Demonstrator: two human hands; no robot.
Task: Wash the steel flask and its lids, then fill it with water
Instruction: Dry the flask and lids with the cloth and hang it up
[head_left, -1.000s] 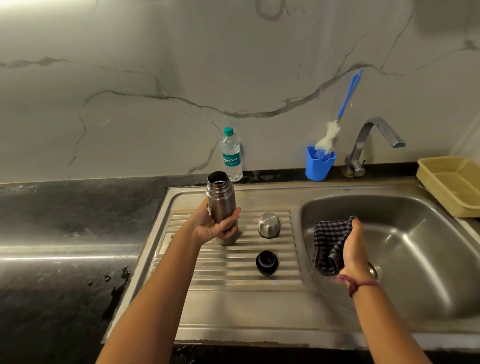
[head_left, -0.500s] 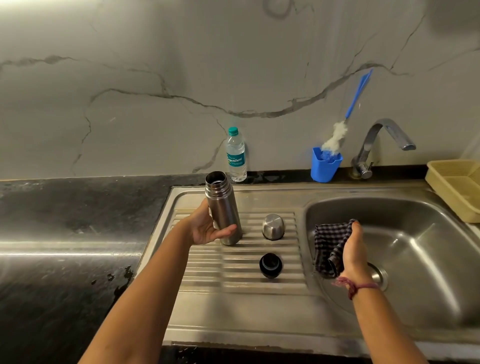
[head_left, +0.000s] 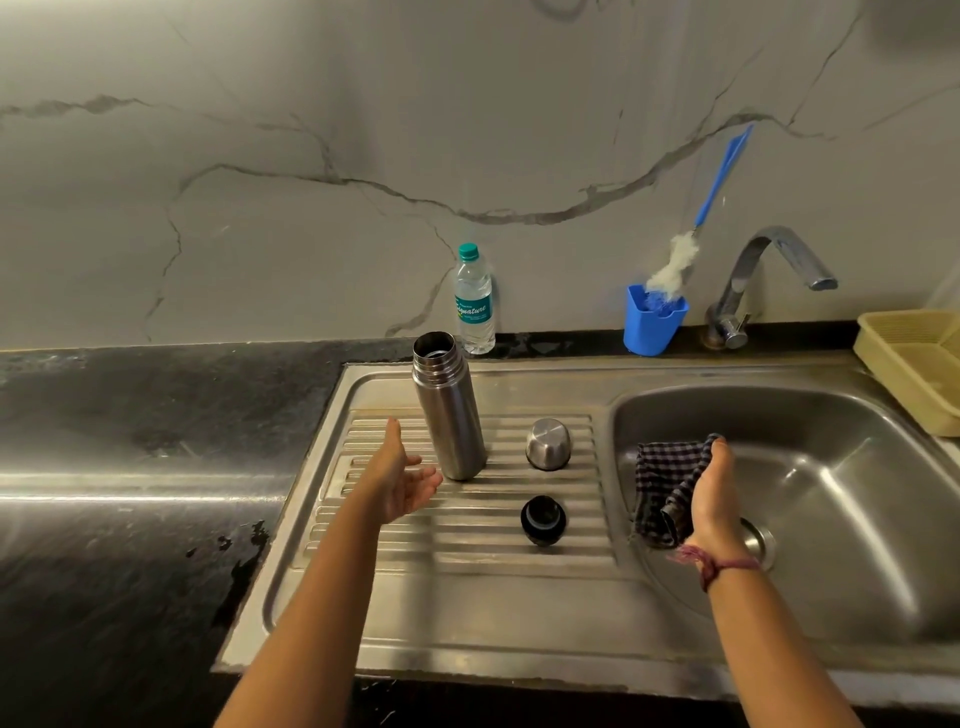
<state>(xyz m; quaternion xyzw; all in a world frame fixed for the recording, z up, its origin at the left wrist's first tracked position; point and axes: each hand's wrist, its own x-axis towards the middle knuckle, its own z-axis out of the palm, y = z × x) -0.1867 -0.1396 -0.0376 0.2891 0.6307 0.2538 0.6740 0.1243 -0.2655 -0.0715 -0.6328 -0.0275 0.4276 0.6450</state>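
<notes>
Released since the earlier frame, steel flask (head_left: 449, 408) stands upright and uncapped on the draining board (head_left: 467, 566), just right of the open, empty left hand (head_left: 402, 480), the nearer one; right hand (head_left: 714, 496) grips checked cloth (head_left: 665, 486) over sink basin (head_left: 857, 519).

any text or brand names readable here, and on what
"Signature": on the teal label of the plastic water bottle standing against the wall; the first letter is partly hidden, so this is a likely reading.
The small print above and below that word is too blurred to read.
No words show on the steel flask, the steel cap, the black lid or the blue cup.
</notes>
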